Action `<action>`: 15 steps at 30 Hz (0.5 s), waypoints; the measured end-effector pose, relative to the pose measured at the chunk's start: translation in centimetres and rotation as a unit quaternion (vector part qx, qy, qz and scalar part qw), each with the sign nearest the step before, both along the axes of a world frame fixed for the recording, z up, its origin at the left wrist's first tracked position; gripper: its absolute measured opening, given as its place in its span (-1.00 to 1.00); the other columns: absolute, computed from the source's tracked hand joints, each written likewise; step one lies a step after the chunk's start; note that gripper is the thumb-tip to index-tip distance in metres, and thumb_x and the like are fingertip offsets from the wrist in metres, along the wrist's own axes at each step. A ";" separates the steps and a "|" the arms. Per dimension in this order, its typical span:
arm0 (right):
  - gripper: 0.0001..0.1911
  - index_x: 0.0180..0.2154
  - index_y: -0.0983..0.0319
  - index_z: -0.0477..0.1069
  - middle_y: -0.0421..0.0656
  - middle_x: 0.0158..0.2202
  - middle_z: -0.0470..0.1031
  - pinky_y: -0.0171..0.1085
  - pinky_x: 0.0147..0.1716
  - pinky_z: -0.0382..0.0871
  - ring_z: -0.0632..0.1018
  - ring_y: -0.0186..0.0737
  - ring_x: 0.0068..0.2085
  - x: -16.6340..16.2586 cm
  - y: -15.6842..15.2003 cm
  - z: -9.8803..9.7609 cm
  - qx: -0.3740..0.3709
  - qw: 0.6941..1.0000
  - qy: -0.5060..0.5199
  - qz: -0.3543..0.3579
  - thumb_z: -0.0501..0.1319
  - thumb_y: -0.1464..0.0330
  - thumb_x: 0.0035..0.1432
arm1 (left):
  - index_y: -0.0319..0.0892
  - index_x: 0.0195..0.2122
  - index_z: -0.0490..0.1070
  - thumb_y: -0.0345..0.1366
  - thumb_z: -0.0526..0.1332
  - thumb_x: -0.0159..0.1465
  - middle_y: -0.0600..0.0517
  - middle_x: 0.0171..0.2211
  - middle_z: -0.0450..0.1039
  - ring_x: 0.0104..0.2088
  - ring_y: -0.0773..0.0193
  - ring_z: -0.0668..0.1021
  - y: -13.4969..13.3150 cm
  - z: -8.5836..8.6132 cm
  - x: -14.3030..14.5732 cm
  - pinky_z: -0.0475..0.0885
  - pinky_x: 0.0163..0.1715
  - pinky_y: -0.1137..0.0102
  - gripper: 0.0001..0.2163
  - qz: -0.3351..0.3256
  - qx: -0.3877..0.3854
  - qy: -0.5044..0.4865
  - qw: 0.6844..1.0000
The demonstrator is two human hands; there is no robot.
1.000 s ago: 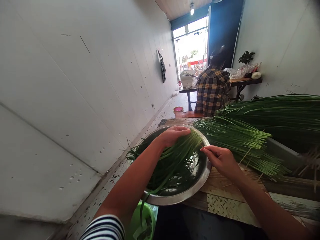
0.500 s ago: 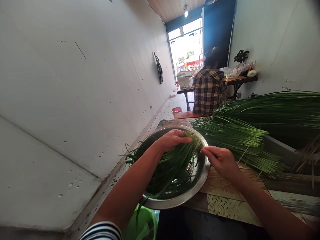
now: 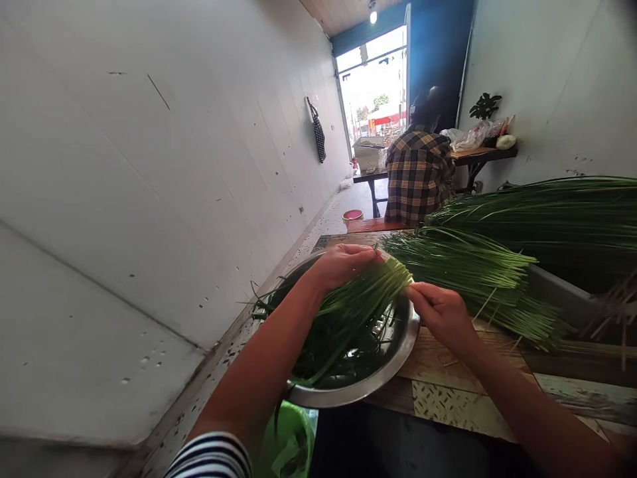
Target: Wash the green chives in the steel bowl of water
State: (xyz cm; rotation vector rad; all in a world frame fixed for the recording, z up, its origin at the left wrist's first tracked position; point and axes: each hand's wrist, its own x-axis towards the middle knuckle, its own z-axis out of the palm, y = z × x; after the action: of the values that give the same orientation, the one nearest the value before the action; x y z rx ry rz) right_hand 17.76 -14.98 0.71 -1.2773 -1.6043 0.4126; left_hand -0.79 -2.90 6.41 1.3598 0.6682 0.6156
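Note:
A bunch of long green chives (image 3: 365, 295) lies slanted over a wide steel basin (image 3: 343, 398), pale cut ends toward the upper right. My left hand (image 3: 343, 264) grips this bunch from its far side, near the pale ends; some fingers are hidden. At the basin's right rim, my right hand (image 3: 442, 311) is closed in a pinch against the ends of the stalks. Whatever sits between its fingertips is too small to make out. Darker leaves and shiny wet-looking spots show inside the basin, and a few leaves hang over its left rim.
More chives (image 3: 472, 259) are heaped on the wood-patterned table (image 3: 448, 392) at right, beside a grey bin (image 3: 562, 292). A green bucket (image 3: 288, 438) stands below the basin. A person in a plaid shirt (image 3: 418, 176) sits ahead, back turned. A white wall (image 3: 149, 199) runs along the left.
The bunch's pale ends have moved right and spread into a flatter fan. My left hand has shifted slightly up and opened less over the stalks; my right hand has moved slightly right.

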 end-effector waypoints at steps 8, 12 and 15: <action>-0.64 -0.45 0.22 0.49 -0.23 -0.54 0.43 -0.37 -0.49 0.24 0.38 -0.37 -0.51 1.3 0.2 -0.4 -0.017 0.999 -0.051 -0.011 0.07 0.16 0.21 | -0.18 -0.31 0.59 -0.24 0.40 0.00 -0.07 -0.34 0.55 -0.36 0.27 0.55 -1.2 1.6 0.5 0.44 -0.20 0.27 -0.78 0.015 0.036 0.058 0.998; -0.71 -0.43 0.16 0.50 -0.21 -0.52 0.49 -0.33 -0.45 0.30 0.40 -0.34 -0.52 2.0 -1.1 0.4 0.009 0.994 -0.099 0.039 0.11 0.18 0.18 | -0.13 -0.30 0.60 -0.23 0.37 0.01 -0.07 -0.37 0.57 -0.34 0.24 0.55 0.6 1.3 -1.6 0.44 -0.25 0.31 -0.79 0.039 0.103 0.124 0.986; -0.73 -0.52 0.12 0.48 -0.23 -0.61 0.43 -0.29 -0.41 0.32 0.35 -0.35 -0.58 1.1 -3.8 1.1 0.067 0.980 -0.158 0.097 0.14 0.25 0.18 | -0.11 -0.40 0.61 -0.25 0.40 -0.07 -0.01 -0.45 0.56 -0.41 0.26 0.53 2.2 -2.0 -2.5 0.40 -0.34 0.40 -0.82 0.055 0.212 0.229 0.949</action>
State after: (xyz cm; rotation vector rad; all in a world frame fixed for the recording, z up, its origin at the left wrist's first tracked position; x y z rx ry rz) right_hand 18.87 -18.81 1.77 -1.1279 -2.0004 0.2205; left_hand -3.24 -0.73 4.43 1.9067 1.0317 0.5530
